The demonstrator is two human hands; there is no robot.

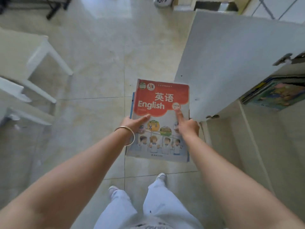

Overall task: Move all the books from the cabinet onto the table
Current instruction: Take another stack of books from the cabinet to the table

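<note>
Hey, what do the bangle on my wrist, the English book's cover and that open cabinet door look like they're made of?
Bangle: probably metal, gold-toned and polished; it is thin and shows a bright glint.
English book cover: coated paper or card, slightly glossy, with flat printed colours and thin edges.
Cabinet door: likely painted or laminated board, matt white; it is smooth with no visible grain. The blur leaves this open.

The book at the frame's centre reads "英语" and "English" in white on its red cover. The white container at top centre reads "Toys".
</note>
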